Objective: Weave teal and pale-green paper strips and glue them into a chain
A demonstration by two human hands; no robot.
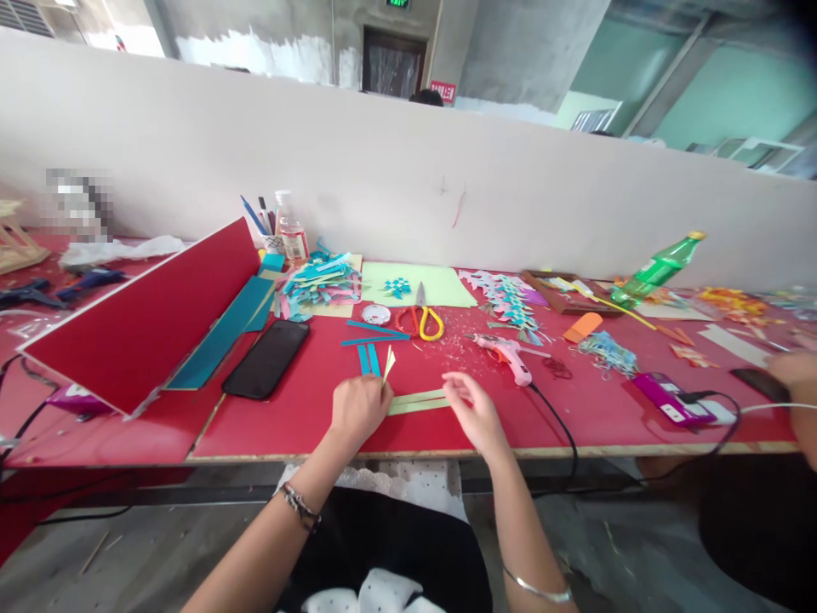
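Note:
My left hand (359, 410) is closed round folded paper strips. Pale yellow-green strips (418, 403) run from it to the right, a short pale end sticks up above the fingers, and two blue strips (368, 358) show just behind it. Where they cross inside the grip is hidden. My right hand (474, 415) is beside the right end of the pale strips, its fingers loosely apart; I cannot tell whether a fingertip touches them. More blue strips (376, 334) lie beyond my hands, next to scissors (421, 317) with one red and one yellow handle.
A black phone (268, 359) and a red panel (153, 315) stand left. To the right are a pink glue gun (507, 356), its cord over the edge, a purple power strip (673, 398) and a tilted green bottle (660, 268). Paper scraps (325, 285) are heaped behind. Another person's arm (797, 383) is far right.

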